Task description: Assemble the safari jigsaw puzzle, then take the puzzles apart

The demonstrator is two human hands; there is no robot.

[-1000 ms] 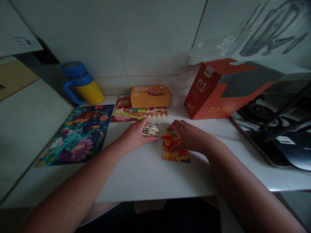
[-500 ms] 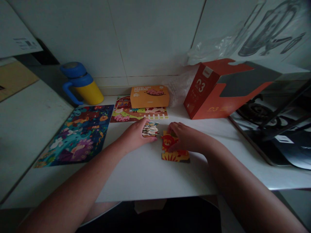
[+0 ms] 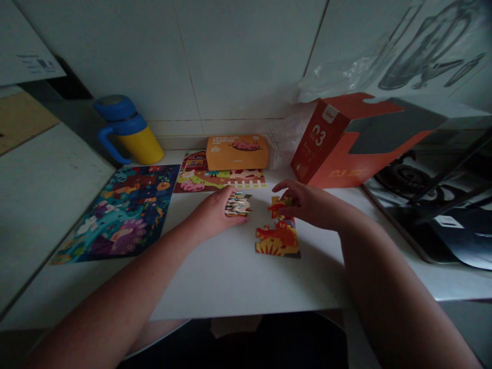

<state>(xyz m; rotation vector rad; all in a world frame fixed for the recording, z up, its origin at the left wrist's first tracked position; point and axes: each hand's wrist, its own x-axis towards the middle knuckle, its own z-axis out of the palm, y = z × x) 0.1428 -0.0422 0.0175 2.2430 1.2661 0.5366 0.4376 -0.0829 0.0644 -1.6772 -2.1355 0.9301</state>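
My left hand rests on the white counter with its fingers closed round a stack of puzzle pieces. To its right, my right hand is raised a little above the counter and pinches a red and orange puzzle piece. Just below that piece lies a partly assembled orange and red lion puzzle, flat on the counter.
A large finished blue puzzle lies at the left, a farm puzzle under a small orange box at the back. A blue and yellow jug stands back left. A big orange carton and a gas hob are at the right.
My right hand has lifted off the lion puzzle and moved back, taking a red and orange piece with it. The puzzle's top part is now gone. My left hand has stayed put.
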